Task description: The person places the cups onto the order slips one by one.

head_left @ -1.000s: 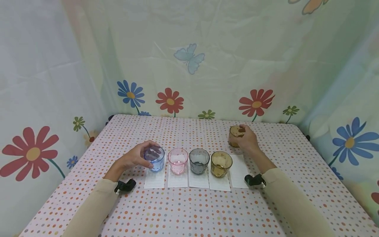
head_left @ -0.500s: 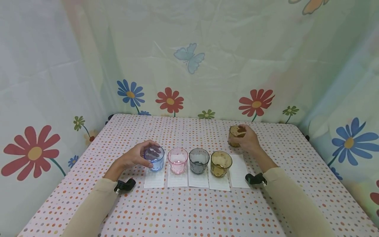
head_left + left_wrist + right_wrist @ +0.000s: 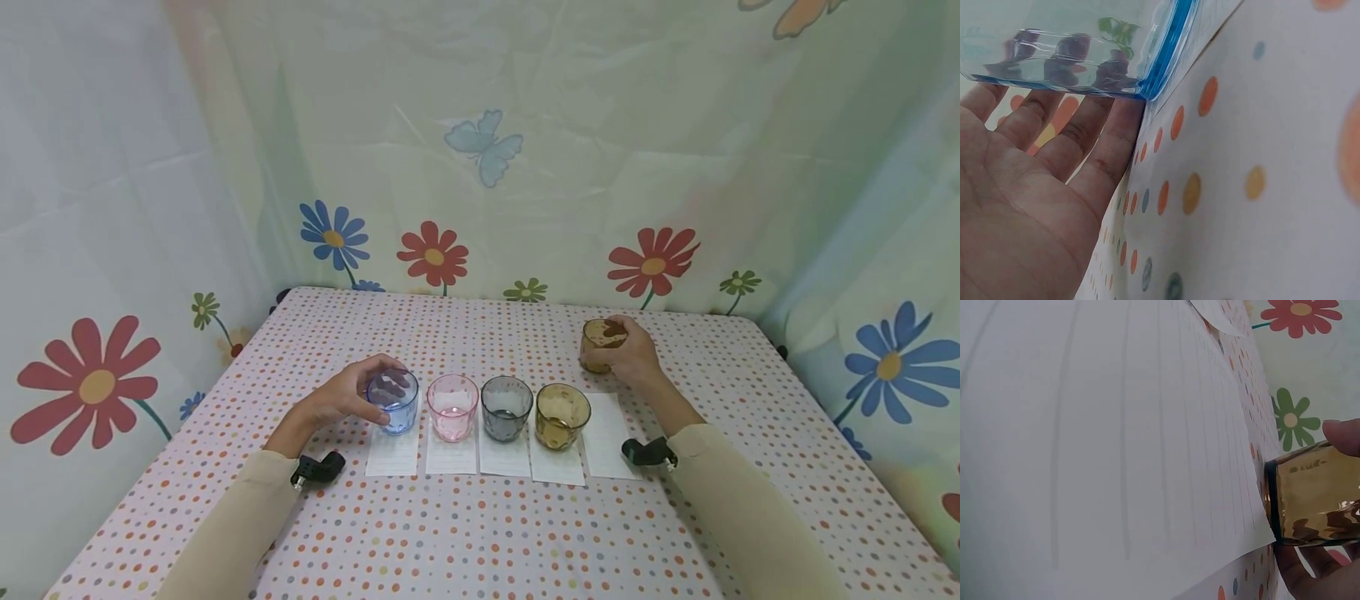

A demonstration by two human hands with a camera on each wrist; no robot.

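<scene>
My left hand (image 3: 347,396) curls round a clear blue glass (image 3: 402,417) that stands upright at the left end of a row. Through its wall the left wrist view shows my fingers (image 3: 1094,131) behind the glass. Farther back on the right, my right hand (image 3: 636,354) grips an amber glass (image 3: 592,357) between thumb and fingers. In the right wrist view this amber glass (image 3: 1313,494) sits just past the end of a lined paper sheet (image 3: 1147,437); part of it is cut off by the frame's edge.
Between my hands stand a pink glass (image 3: 452,421), a grey glass (image 3: 506,422) and a second amber glass (image 3: 561,429), each on a paper slip. Another paper slip (image 3: 609,442) lies at the right. The table has a dotted cloth (image 3: 465,533); a flowered curtain (image 3: 360,100) hangs behind.
</scene>
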